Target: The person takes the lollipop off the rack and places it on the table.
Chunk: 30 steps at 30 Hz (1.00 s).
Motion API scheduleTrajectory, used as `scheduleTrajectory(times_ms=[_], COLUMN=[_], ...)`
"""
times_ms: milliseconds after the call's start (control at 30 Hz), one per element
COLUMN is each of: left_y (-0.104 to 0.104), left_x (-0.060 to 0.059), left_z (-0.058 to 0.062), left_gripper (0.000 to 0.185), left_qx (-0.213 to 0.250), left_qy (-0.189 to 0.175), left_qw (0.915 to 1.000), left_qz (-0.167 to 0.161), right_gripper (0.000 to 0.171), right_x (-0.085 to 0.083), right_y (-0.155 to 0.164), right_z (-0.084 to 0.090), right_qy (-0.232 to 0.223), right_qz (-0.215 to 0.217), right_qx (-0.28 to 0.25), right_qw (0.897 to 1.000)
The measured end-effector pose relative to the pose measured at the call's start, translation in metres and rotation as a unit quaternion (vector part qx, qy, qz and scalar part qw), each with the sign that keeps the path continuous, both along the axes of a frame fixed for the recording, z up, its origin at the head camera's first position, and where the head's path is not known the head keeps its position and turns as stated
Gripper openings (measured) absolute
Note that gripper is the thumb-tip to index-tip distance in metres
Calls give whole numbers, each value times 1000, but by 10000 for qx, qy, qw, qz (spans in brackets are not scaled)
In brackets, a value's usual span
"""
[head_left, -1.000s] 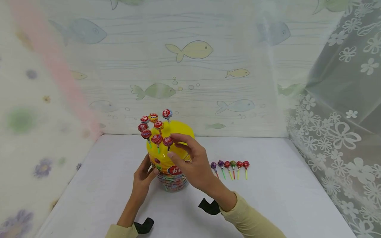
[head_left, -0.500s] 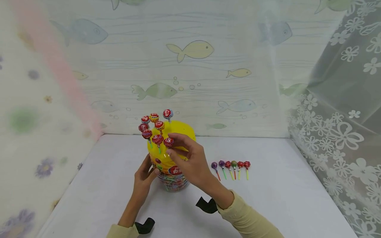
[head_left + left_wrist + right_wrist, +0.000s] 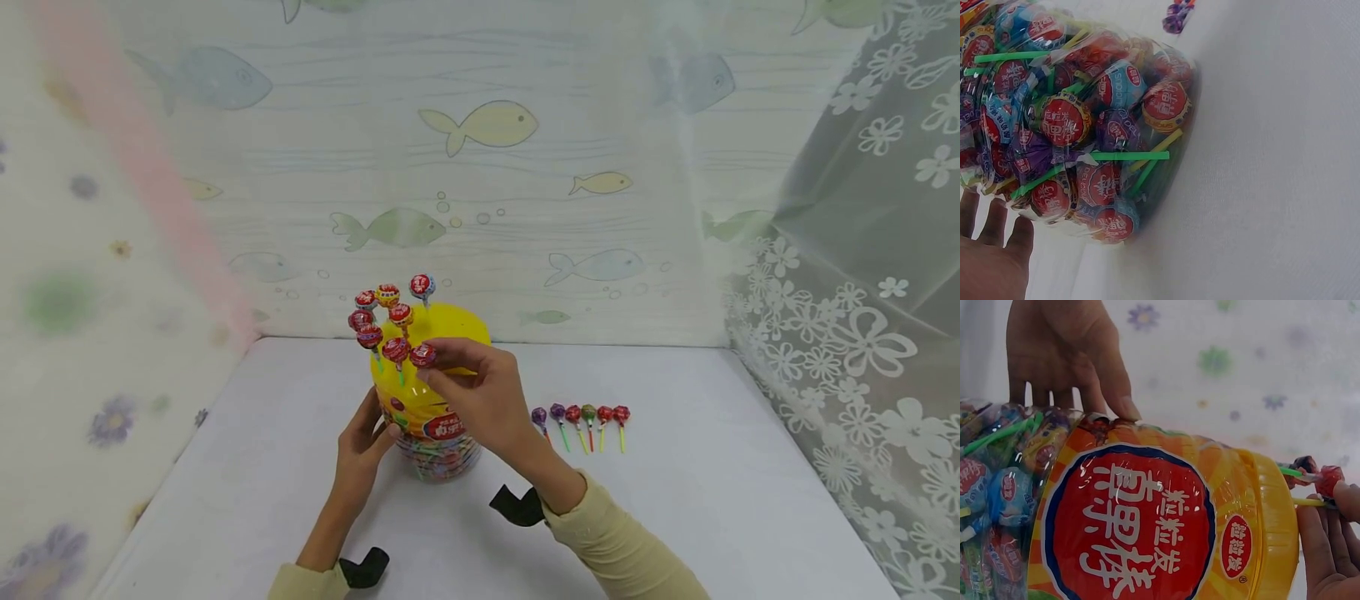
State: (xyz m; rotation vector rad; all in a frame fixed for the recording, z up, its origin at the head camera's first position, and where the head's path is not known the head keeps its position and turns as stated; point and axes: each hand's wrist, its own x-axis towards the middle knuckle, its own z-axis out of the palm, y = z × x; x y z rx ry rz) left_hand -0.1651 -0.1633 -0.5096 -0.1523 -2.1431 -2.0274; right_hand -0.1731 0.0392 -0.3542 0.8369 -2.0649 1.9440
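A clear plastic jar (image 3: 1010, 506) full of wrapped lollipops stands upright on the white table, with a yellow lid (image 3: 461, 321). Its orange label has a big red oval. My left hand (image 3: 358, 454) rests against the jar's left side, thumb in front and fingers extended toward the back. Over the lid, my right hand (image 3: 487, 400) pinches a red-wrapped lollipop (image 3: 423, 356) between thumb and fingers. A yellow stick (image 3: 1310, 502) runs from the lid to those fingers in the right wrist view. Several more lollipops (image 3: 396, 350) stand in the lid, left and behind.
Several loose lollipops (image 3: 588, 414) lie in a row on the table (image 3: 697, 500) right of the jar. A fish-patterned curtain (image 3: 480, 192) hangs behind, and a lace-flowered sheet (image 3: 862, 350) borders the right. Black straps (image 3: 517, 506) hang at both wrists.
My right hand's fingers have drawn closer around the lollipop, and its wrist has shifted slightly left. My left hand stays on the jar.
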Motion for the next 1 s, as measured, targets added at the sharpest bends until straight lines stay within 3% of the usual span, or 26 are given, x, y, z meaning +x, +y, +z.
scheduleTrajectory(times_ms=[367, 700, 1000], left_y=[2, 2, 0], left_x=[1, 2, 4], left_z=[1, 3, 2], left_gripper=[68, 68, 68], left_qx=[10, 22, 35], left_qy=[-31, -62, 16], left_qw=[10000, 10000, 10000], left_qz=[-13, -33, -52], right_gripper=[26, 26, 25], right_x=[-1, 3, 3], right_y=[2, 11, 27], right_z=[-1, 11, 6], right_qy=[106, 475, 590], right_qz=[-65, -140, -338], right_qx=[-128, -605, -580], right_qw=[9998, 9969, 9960])
